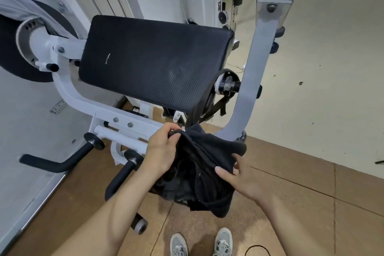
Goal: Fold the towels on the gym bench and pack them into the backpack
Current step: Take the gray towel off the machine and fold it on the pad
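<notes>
Right now my left hand pinches the upper rim of the soft black fabric backpack, thumb and curled fingers closed on a fold of it at centre frame. My right hand grips the bag's right edge, thumb laid over the cloth and fingers tucked behind. It hangs between my hands, just below the black padded gym bench, its straps looped up over the bench's lower right corner. Whether any towel is inside, I cannot tell.

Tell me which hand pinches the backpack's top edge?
The left hand: thumb and fingers pinch the black backpack's upper rim. The right hand grips its side lower down.
</notes>
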The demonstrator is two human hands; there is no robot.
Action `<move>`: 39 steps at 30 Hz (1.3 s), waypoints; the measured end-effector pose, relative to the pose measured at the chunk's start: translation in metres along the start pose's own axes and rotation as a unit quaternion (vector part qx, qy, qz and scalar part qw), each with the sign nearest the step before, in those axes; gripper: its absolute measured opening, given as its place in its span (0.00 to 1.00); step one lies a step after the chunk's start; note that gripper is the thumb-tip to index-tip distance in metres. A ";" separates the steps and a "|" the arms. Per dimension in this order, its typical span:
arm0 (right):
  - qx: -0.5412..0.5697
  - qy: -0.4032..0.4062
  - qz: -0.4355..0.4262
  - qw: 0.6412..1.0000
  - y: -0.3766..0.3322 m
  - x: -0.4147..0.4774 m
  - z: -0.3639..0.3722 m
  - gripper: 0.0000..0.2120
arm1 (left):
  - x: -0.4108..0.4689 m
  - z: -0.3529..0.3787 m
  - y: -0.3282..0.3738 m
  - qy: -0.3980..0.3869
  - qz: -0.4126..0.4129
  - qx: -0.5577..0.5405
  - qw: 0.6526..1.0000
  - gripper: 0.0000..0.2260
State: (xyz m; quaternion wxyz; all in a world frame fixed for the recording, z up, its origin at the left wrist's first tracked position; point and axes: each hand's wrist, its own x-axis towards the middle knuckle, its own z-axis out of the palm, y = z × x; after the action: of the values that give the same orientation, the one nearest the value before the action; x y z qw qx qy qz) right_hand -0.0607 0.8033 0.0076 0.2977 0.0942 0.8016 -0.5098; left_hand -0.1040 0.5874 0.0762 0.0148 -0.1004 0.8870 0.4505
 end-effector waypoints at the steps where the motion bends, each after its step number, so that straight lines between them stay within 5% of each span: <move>1: -0.042 -0.008 -0.004 0.999 -0.002 0.002 0.008 0.39 | 0.002 -0.003 0.000 0.010 0.000 0.013 1.000 0.06; 3: -0.143 0.007 -0.011 0.990 -0.003 0.003 0.024 0.41 | 0.005 -0.009 -0.001 0.014 0.020 0.043 0.999 0.05; 6: -0.161 0.027 -0.045 0.986 -0.004 -0.014 0.020 0.29 | 0.006 -0.034 -0.011 -0.052 0.106 0.137 0.983 0.01; 10: -0.033 0.081 -0.112 0.990 -0.008 -0.047 -0.014 0.21 | 0.004 -0.082 -0.052 -0.153 0.368 0.349 0.848 0.13; 12: -0.119 0.120 -0.147 0.975 -0.009 -0.051 -0.010 0.19 | 0.010 -0.092 -0.083 -0.161 0.387 0.417 0.807 0.13; 16: -0.219 0.188 -0.151 0.946 -0.016 -0.042 0.013 0.16 | 0.018 -0.078 -0.128 -0.063 0.164 0.408 0.896 0.12; 18: -0.230 0.199 -0.096 0.948 -0.011 -0.034 0.020 0.13 | 0.019 -0.058 -0.144 -0.079 0.104 0.365 0.922 0.12; 22: -0.340 0.164 -0.008 0.926 0.005 -0.019 0.033 0.10 | 0.022 -0.029 -0.159 -0.157 0.083 0.341 0.923 0.08; 27: -0.370 0.168 0.025 0.913 0.009 -0.020 0.051 0.09 | 0.037 -0.037 -0.159 -0.127 0.096 0.327 0.931 0.12; 31: -0.371 0.129 -0.002 0.919 -0.006 -0.016 0.079 0.01 | 0.055 -0.057 -0.170 -0.101 0.054 0.332 0.936 0.11; 39: -0.277 0.057 -0.108 0.953 -0.067 -0.010 0.090 0.08 | 0.027 -0.068 -0.160 -0.134 0.000 0.214 0.967 0.09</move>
State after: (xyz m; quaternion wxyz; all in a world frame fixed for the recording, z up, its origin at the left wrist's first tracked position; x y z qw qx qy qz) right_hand -0.0493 0.6952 0.0370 0.2095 -0.0502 0.9324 -0.2901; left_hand -0.0959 0.4367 -0.0145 0.1550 -0.0338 0.9527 0.2593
